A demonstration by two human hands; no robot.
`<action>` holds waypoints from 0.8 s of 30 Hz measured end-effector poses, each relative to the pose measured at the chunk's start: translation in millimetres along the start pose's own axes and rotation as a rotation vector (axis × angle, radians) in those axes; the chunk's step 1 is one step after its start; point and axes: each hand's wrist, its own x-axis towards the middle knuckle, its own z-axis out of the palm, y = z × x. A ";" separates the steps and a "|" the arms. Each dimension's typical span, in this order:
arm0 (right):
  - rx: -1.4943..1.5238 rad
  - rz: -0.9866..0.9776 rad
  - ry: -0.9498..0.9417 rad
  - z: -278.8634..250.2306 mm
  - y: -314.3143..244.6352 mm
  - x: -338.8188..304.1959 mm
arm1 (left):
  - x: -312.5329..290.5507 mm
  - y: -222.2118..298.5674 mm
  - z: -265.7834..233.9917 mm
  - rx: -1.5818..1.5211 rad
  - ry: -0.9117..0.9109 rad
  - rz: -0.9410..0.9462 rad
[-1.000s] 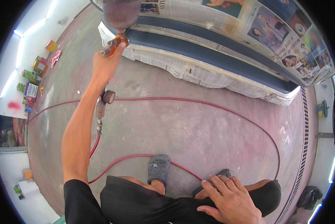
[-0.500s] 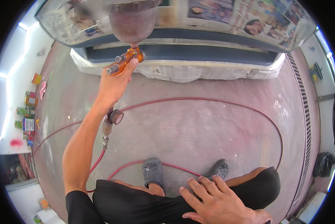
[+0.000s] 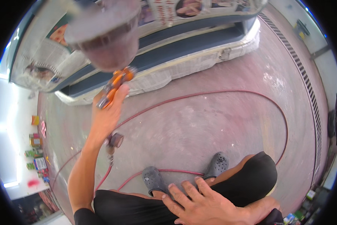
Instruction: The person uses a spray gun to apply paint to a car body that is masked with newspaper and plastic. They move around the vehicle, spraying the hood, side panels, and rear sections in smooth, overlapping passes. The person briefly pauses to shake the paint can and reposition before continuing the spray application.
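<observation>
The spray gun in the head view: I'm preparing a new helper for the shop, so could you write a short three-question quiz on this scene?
1. Which hand holds the orange spray gun?

2. True or false: the right hand is clenched in a fist.

3. What sheets mask the large part with dark blue-grey bands?
A) cardboard
B) newspaper
C) towels

Key:
1. The left hand.
2. False: the right hand is open, its fingers spread over the black shorts.
3. B: printed newspaper shows above and below the bands.
</observation>
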 end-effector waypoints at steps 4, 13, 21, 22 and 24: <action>0.009 -0.043 0.052 -2.4 2.7 -10.2 | 3.2 -38.4 2.3 0.157 0.172 0.241; 0.001 -0.031 0.108 7.2 14.9 -32.3 | 40.2 6.5 74.3 0.030 0.099 0.173; -0.031 -0.067 0.138 10.1 19.3 -41.8 | 71.4 94.8 174.8 -0.146 -0.033 0.198; -0.028 -0.067 0.142 13.8 18.8 -42.8 | 76.1 106.0 188.5 -0.172 -0.054 0.213; -0.039 -0.054 0.162 14.6 20.6 -44.7 | 86.1 123.7 212.5 -0.204 -0.090 0.249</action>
